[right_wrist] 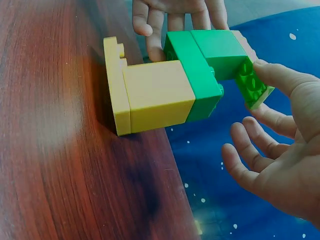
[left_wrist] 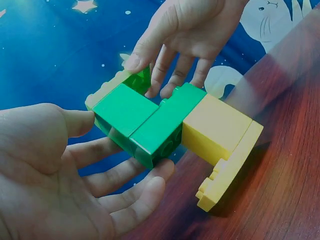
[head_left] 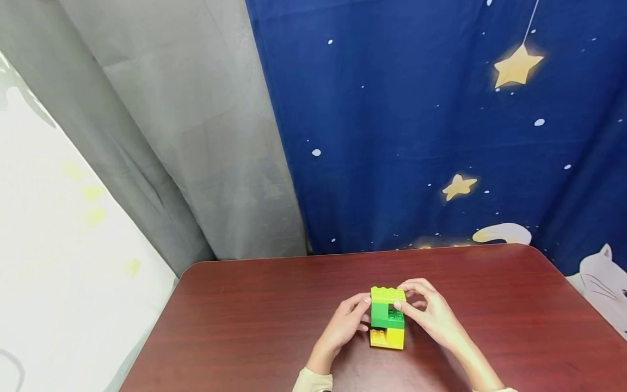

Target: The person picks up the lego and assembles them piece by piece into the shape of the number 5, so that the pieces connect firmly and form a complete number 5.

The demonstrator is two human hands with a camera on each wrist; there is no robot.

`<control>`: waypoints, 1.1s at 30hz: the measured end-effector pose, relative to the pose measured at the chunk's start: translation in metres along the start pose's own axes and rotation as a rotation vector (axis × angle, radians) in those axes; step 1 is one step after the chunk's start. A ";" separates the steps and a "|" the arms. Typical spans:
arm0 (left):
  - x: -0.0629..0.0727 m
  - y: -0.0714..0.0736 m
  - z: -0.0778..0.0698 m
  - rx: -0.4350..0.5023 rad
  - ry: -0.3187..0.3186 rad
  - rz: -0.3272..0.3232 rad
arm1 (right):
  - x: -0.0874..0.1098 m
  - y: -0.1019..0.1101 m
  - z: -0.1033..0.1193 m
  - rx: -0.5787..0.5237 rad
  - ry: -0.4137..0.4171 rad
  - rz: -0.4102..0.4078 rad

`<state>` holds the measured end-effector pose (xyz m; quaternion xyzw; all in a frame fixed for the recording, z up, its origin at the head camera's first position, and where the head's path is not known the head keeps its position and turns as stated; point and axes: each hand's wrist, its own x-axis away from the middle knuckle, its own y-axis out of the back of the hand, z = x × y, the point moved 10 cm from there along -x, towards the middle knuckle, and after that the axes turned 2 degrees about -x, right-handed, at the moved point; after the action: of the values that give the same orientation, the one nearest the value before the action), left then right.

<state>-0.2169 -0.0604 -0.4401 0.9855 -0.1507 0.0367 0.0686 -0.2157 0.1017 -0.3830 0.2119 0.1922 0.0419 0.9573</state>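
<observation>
A tower of toy building bricks stands upright on the table between my two hands. At its bottom lies a yellow plate with a yellow block on its right half. Above come a long green brick and a green block on the left half. A lime green brick tops it, its right end overhanging. My left hand holds the tower's upper left side, thumb near the lime brick, fingers around the back. My right hand pinches the lime brick's right end between thumb and index finger.
The dark red wooden table has rounded far corners. Behind it hang a blue curtain with stars and a grey curtain. A white cloth hangs at the left.
</observation>
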 end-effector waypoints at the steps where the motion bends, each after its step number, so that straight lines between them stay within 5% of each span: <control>1: 0.000 -0.001 0.001 0.001 0.003 0.003 | 0.000 0.000 -0.001 0.002 -0.008 -0.001; 18: -0.004 -0.010 0.008 0.041 0.051 0.060 | 0.002 -0.001 -0.021 0.052 -0.113 -0.003; 24: -0.005 -0.011 0.009 -0.010 0.045 0.081 | 0.003 -0.001 -0.027 0.074 -0.133 -0.001; 33: -0.003 -0.004 0.015 0.010 0.057 0.057 | -0.003 -0.012 -0.030 0.091 -0.112 0.033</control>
<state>-0.2177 -0.0577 -0.4556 0.9797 -0.1764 0.0672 0.0670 -0.2305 0.1024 -0.4122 0.2602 0.1368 0.0373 0.9551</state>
